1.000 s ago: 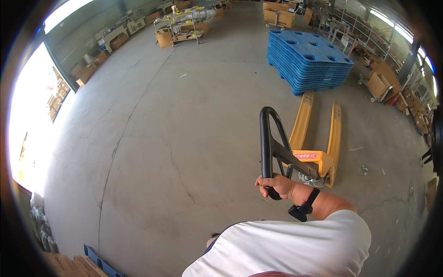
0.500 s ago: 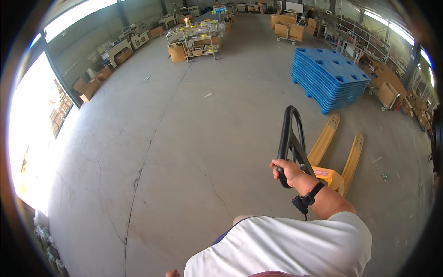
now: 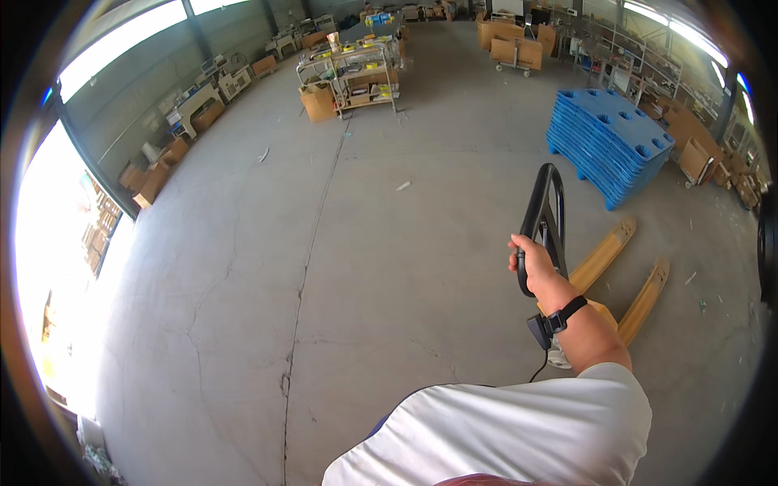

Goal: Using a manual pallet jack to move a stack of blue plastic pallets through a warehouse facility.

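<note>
While the right hand (image 3: 533, 261) is wrapped tight around the one black handle (image 3: 545, 212) of the pallet truck with two yellow forks (image 3: 622, 275), one pile of blue pallets (image 3: 609, 142) sits ahead, and the left hand is out of sight.

pallets (image 3: 609, 144) behind forks (image 3: 624, 271) | cart (image 3: 350, 74) far left (background)

Stacked blue pallets (image 3: 609, 144), cardboard boxes (image 3: 318, 102), shelving cart (image 3: 351, 74)

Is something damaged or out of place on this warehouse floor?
Yes. A long crack runs across the concrete floor, and small scraps of litter lie scattered on it. The pallet jack that the right hand holds looks normal.
</note>
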`<state>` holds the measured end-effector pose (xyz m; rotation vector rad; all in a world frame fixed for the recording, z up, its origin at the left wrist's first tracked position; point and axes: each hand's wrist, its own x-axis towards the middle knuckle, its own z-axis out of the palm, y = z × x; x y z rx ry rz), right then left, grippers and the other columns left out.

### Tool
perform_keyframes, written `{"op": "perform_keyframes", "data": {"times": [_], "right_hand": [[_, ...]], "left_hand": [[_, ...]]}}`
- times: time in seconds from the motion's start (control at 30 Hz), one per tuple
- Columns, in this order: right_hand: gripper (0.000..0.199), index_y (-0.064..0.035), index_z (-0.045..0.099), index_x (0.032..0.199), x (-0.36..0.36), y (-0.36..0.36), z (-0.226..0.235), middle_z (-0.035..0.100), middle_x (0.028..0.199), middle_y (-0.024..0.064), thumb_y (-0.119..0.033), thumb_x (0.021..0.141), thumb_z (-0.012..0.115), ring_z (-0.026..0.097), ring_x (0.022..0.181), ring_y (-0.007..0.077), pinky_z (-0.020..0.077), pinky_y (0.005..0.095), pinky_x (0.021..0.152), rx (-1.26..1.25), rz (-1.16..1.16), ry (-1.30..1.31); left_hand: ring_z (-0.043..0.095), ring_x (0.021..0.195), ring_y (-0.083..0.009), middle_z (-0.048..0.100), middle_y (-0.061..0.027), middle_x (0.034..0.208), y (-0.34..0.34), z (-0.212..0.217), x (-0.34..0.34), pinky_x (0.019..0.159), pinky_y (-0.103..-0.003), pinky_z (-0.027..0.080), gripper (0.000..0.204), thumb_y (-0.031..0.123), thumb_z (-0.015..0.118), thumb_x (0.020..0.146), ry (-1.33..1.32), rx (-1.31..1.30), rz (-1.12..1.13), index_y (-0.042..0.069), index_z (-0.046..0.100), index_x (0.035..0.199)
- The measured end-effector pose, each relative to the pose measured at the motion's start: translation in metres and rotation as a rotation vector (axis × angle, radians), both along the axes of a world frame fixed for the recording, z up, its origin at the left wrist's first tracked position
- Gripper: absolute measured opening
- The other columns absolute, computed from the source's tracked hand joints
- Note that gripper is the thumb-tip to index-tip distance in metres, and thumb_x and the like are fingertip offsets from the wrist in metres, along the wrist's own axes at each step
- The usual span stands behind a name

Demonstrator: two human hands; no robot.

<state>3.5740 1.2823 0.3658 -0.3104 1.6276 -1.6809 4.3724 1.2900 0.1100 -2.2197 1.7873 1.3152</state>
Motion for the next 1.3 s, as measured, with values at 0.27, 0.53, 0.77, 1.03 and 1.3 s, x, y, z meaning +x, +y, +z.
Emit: {"op": "perform_keyframes", "data": {"times": [0.27,0.53,0.77,1.03,1.3], "right_hand": [[0.044,0.0014,0.058,0.111,0.058,-0.217,0.014,0.067,0.085,0.0143,-0.029,0.084,0.074,0.067,0.075,0.0273,0.0522,0.0370,0.070,0.269,-0.530,0.974],[0.048,-0.0051,0.059,0.120,0.111,-0.389,0.031,0.069,0.103,0.0169,-0.030,0.082,0.073,0.068,0.093,0.0365,0.0520,0.0452,0.082,0.492,-0.759,1.005],[0.042,-0.0047,0.060,0.117,0.097,-0.438,0.049,0.068,0.093,0.0158,-0.027,0.084,0.070,0.066,0.084,0.0372,0.0505,0.0440,0.079,0.525,-1.062,1.008],[0.042,-0.0028,0.059,0.120,0.100,-0.636,0.045,0.065,0.095,0.0148,-0.020,0.083,0.071,0.064,0.082,0.0312,0.0500,0.0403,0.078,0.433,-1.065,1.141],[0.043,-0.0005,0.058,0.119,0.176,-0.774,0.018,0.061,0.087,0.0064,-0.015,0.081,0.072,0.057,0.075,0.0174,0.0478,0.0325,0.072,0.401,-0.985,1.043]], "left_hand": [[0.071,0.088,-0.0240,0.070,-0.0090,0.106,-0.339,-0.017,0.090,0.070,-0.033,0.057,0.043,0.017,0.077,0.082,-0.439,-0.018,-0.680,0.009,0.060,0.121],[0.072,0.090,-0.0210,0.072,-0.0038,0.103,-0.741,-0.034,0.135,0.068,-0.035,0.058,0.034,0.020,0.079,0.079,-0.743,-0.274,-1.377,0.017,0.065,0.110],[0.067,0.106,-0.0219,0.069,-0.0055,0.115,-1.051,-0.024,-0.034,0.086,-0.038,0.055,0.028,0.029,0.066,0.089,-0.337,-0.365,-0.867,0.013,0.068,0.111],[0.069,0.101,-0.0241,0.073,-0.0118,0.109,-1.227,0.028,-0.193,0.089,-0.039,0.053,0.052,0.040,0.062,0.089,-0.304,0.305,-0.887,0.010,0.061,0.132],[0.053,0.129,-0.0325,0.058,-0.0167,0.138,-1.428,0.023,-0.260,0.105,-0.045,0.046,0.059,0.044,0.061,0.089,-0.318,-0.028,-1.282,0.008,0.058,0.136]]}}
